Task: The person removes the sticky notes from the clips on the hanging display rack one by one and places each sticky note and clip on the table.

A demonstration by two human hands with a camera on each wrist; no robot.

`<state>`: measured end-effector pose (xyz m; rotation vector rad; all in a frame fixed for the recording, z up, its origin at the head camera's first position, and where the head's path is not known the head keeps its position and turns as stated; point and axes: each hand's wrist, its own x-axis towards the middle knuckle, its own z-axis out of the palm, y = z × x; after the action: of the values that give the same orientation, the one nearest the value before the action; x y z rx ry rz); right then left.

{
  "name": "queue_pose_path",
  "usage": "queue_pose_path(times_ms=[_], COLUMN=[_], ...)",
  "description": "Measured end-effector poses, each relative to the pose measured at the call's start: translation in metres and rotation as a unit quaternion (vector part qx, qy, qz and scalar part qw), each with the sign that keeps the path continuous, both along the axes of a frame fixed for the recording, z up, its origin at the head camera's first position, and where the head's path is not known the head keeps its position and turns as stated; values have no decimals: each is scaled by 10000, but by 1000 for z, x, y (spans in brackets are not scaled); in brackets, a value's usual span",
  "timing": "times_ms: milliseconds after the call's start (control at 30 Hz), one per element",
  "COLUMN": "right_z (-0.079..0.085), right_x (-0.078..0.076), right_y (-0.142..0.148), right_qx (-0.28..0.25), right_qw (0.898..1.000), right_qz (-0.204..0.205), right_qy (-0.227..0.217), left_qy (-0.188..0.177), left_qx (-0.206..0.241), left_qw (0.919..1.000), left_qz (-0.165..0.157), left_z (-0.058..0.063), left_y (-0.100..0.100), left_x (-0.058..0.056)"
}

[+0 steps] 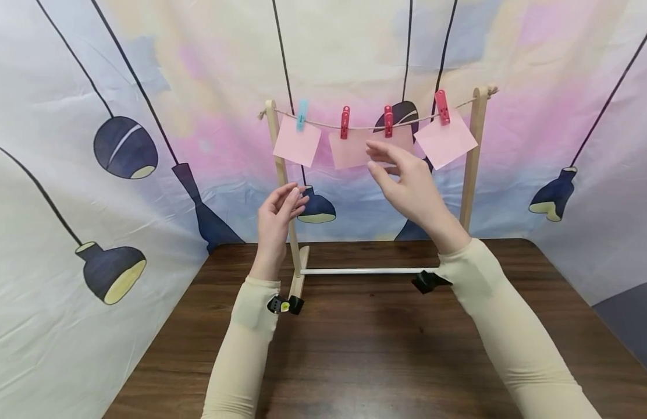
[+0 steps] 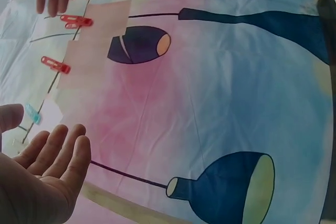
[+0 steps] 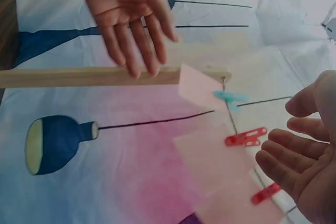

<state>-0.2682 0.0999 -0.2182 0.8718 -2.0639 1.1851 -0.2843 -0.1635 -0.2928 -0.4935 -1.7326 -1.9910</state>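
Pink paper squares hang from a twine line strung between two wooden posts. A blue clothespin (image 1: 302, 115) pins the leftmost square (image 1: 296, 145). Red clothespins hold the others: one (image 1: 345, 122) on the second square (image 1: 345, 154), another (image 1: 388, 121) on the third (image 1: 404, 135), a third (image 1: 442, 107) on the tilted rightmost square (image 1: 445, 141). My right hand (image 1: 407, 180), fingers loosely bent and holding nothing, is raised before the middle squares and partly covers them in the head view. Lower, by the left post, my left hand (image 1: 277, 218) is also free, its fingers relaxed.
The rack's left post (image 1: 279, 151) and right post (image 1: 475, 145) stand on the brown wooden table (image 1: 365, 343). A white rod (image 1: 365, 271) joins them low down. Behind hangs a fabric backdrop (image 1: 344, 35) printed with dark lamps.
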Motion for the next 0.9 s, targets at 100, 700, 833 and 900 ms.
queue_pose_path(times_ms=[100, 700, 833, 900], right_z=[17, 94, 102, 105], right_x=[-2, -17, -23, -27], right_y=[-10, -47, -55, -61], right_qx=[-90, 223, 378, 445], right_qw=[9999, 9947, 9921, 9909], right_qz=[53, -161, -188, -181], right_qy=[-117, -986, -1180, -1254], left_qy=[-87, -408, -315, -245], left_qx=[146, 947, 1055, 1129], left_qw=[9998, 9946, 9938, 9933], left_qz=[-57, -139, -126, -83], left_z=[5, 26, 30, 31], left_y=[3, 21, 25, 26], left_x=[-6, -40, -45, -47])
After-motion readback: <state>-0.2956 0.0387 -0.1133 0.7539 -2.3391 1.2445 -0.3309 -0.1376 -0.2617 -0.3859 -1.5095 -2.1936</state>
